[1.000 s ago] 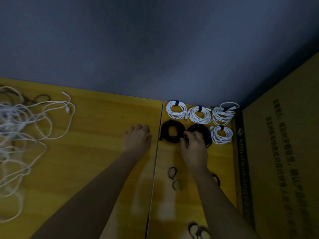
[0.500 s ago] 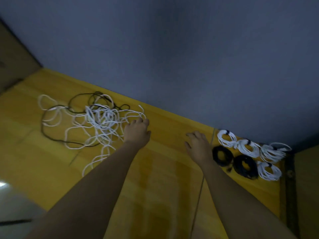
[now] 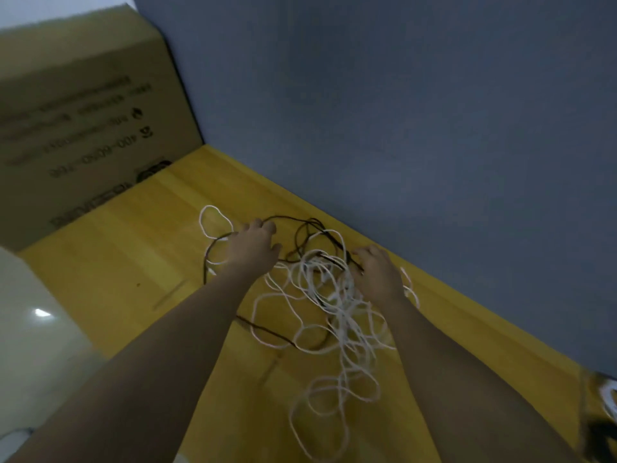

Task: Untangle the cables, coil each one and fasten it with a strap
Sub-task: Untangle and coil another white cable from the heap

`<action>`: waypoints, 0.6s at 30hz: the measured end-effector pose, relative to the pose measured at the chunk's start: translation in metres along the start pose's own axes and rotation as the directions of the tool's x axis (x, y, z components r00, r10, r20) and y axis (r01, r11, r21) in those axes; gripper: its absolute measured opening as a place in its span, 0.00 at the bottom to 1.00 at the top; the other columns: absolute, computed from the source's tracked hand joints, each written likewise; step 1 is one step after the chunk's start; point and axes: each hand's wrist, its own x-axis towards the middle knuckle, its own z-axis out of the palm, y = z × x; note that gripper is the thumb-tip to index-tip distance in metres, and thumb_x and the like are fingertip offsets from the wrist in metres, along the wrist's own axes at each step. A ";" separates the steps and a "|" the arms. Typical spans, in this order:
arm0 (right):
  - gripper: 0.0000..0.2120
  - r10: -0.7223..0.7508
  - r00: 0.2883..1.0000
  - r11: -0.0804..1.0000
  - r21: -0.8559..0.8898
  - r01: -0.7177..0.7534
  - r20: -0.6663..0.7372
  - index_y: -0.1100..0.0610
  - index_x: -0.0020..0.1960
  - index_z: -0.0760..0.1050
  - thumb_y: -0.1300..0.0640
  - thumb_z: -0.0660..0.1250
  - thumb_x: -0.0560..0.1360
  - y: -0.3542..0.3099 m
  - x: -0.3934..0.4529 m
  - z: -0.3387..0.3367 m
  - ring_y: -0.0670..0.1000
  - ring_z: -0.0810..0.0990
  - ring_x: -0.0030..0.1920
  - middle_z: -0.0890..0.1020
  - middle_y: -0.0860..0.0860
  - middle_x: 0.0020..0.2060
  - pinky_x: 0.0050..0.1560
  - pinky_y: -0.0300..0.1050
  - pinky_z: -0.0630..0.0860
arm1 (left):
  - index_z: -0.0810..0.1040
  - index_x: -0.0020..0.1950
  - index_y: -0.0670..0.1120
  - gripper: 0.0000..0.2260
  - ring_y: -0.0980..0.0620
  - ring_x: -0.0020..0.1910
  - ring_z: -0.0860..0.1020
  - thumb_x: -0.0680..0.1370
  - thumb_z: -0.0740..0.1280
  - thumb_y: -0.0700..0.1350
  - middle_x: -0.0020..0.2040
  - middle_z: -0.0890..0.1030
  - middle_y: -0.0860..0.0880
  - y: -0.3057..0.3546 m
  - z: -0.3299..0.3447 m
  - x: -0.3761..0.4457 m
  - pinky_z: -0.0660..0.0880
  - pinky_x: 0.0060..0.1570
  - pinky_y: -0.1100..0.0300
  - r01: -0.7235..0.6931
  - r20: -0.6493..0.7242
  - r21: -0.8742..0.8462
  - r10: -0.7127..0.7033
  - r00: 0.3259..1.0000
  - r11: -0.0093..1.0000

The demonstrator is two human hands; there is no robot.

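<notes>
Both hands reach into a tangle (image 3: 320, 295) of loose cables on a yellow wooden worktop (image 3: 133, 262). The left hand (image 3: 253, 247) lies over the tangle's far left part, fingers bent down onto a black cable (image 3: 310, 228); whether it grasps the cable or only rests on it cannot be told. The right hand (image 3: 379, 274) is at the far right of the heap, fingers curled down among white cables (image 3: 334, 329); its grasp is hidden too. The heap sits toward the worktop's back edge, just short of a grey wall (image 3: 400, 128). White loops trail from it toward the near edge, and one white loop lies out to the far left. A cardboard box (image 3: 83, 121) with printed lettering stands at the back left corner; nothing of its contents shows. Bare worktop runs between the box and the tangle, and along the left edge, beside a pale floor (image 3: 33, 345). At the far right edge a coil (image 3: 609, 399) of white cable is partly in view, blurred.
</notes>
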 end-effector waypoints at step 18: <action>0.14 -0.197 0.953 0.977 0.122 0.173 0.228 0.58 0.63 0.75 0.55 0.62 0.80 -0.202 0.172 0.164 0.57 0.72 0.59 0.75 0.56 0.56 0.54 0.53 0.74 | 0.69 0.67 0.47 0.17 0.42 0.62 0.72 0.80 0.63 0.51 0.63 0.73 0.45 -0.244 0.040 0.103 0.73 0.56 0.47 0.129 0.138 -0.011 -0.126 0.982 0.992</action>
